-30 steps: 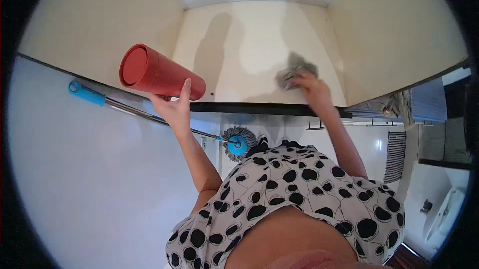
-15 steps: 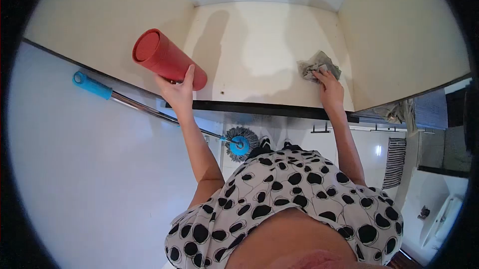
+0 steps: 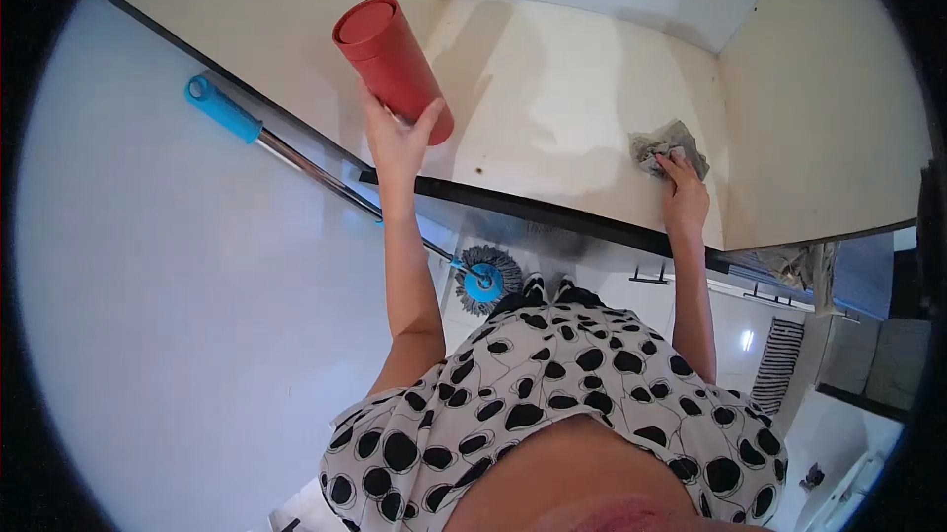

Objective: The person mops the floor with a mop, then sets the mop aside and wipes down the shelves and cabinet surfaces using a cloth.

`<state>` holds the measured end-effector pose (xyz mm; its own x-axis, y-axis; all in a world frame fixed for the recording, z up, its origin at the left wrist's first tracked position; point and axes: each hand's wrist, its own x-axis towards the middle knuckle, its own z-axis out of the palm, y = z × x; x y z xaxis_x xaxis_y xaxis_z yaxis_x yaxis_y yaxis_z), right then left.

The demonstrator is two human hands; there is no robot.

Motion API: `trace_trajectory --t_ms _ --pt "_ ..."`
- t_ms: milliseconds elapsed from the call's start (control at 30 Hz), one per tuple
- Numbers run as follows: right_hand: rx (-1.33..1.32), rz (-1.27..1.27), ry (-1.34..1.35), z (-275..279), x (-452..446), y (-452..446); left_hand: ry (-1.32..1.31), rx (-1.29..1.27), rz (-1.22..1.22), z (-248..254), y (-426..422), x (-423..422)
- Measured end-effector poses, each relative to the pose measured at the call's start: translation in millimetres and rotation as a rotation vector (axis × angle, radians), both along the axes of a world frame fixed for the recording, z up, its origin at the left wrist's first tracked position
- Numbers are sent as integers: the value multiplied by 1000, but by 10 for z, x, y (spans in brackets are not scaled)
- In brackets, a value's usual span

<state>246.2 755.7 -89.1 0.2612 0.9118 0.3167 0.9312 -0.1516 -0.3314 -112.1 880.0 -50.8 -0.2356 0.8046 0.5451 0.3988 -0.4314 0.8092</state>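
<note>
Grips a red canister [image 3: 402, 73] in the left hand [image 3: 398, 149], thumb clamped along the right side, other fingers mostly hidden at the left. Holds it tilted, lidded end up and leaning left, by the left part of the cupboard floor [image 3: 552, 108]; cannot tell resting from hovering at the lower end. Presents a plain red lid and wall here, far side hidden. Glints slightly beside the palm, in a patch too small to identify.

Lays the right hand [image 3: 688, 202] on a crumpled grey cloth [image 3: 651, 149], well to the right of the red canister, on the same cupboard floor. Touches it with the fingertips; cannot tell pinching from pressing, thumb out of clear sight.

Below and right of the red canister, under the black front edge [image 3: 552, 212], faint marks [image 3: 538, 229], too blurred to read. Lower left of the red canister, a blue-gripped mop [image 3: 316, 172], handle partly covered by the left forearm. Farther below the red canister, dark shoes [image 3: 534, 287] with pale stripes, largely cut off by a spotted top [image 3: 552, 394] and dark trousers. Far to the lower right of the red canister, a draped bundle [image 3: 789, 261], hard to make out, and a striped cloth [image 3: 779, 364], partly hidden.
</note>
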Motion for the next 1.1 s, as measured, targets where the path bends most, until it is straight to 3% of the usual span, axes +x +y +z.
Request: trace_trajectory --t_ms 133,167,233,300,400,433,533,633,767,933,1000,1033,1067,1100 --pt "-32 19 35 105 -44 -58 149 251 187 68 -460 -252" --pt "-43 23 41 120 -52 -17 211 429 234 113 -519 -394" --pt "-15 91 73 159 -87 94 228 754 289 399 -504 -614" --pt "63 196 67 148 -180 214 359 875 485 846 -386 -863" --pt "218 414 41 -250 -303 805 744 859 784 1567 -77 -1016" --pt "94 383 73 -51 -547 938 797 819 827 1735 -27 -1000" --pt "234 558 47 -280 -1016 1667 876 744 1009 2153 76 -917" --pt "93 626 -54 -162 -1568 2189 828 654 1031 2472 145 -856" --pt "44 543 -101 -274 -1963 2697 884 689 1086 2468 286 -979" --pt "-53 791 -13 -95 -1584 2153 832 415 1085 2369 -1 -957" --pt "-15 770 47 -42 -1300 1733 711 520 896 2105 -432 -626" --pt "6 773 53 -8 -1208 1606 653 615 676 1875 -604 -439" --pt "27 777 58 37 -1139 1516 324 641 448 1405 -665 -158" --pt "47 781 62 54 -1082 1497 424 571 240 947 -874 37"
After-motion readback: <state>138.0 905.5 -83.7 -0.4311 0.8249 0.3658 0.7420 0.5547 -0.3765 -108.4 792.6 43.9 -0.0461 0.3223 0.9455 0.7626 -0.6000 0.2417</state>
